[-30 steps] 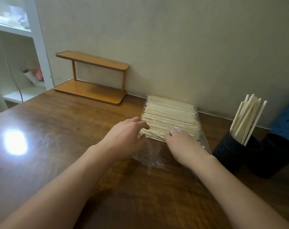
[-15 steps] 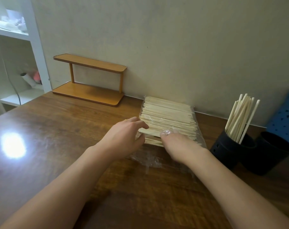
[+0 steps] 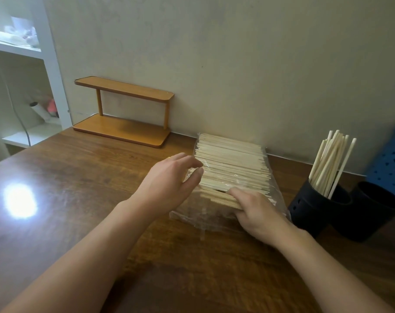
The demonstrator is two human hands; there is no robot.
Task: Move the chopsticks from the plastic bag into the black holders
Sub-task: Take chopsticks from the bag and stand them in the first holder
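A thick stack of pale wooden chopsticks (image 3: 231,161) lies in a clear plastic bag (image 3: 192,216) against the wall. My left hand (image 3: 169,185) holds the stack's left end, finger and thumb pinching the bag's film. My right hand (image 3: 258,212) lies on the near edge of the stack, its fingertips dug into a gap between the layers and curled round the lower chopsticks. To the right stand two black holders: the nearer holder (image 3: 305,207) has a bunch of chopsticks (image 3: 330,162) upright in it, and the far holder (image 3: 378,207) looks empty.
A small two-tier wooden rack (image 3: 124,114) stands against the wall at the back left. A white shelf unit (image 3: 45,64) borders the table's left end. A blue perforated object (image 3: 389,159) leans at the far right. A lamp glare shows on the brown tabletop (image 3: 79,199).
My right hand has slid to the near edge of the stack and worked its fingertips between the layers, opening a small gap. My left hand stays at the stack's left end.
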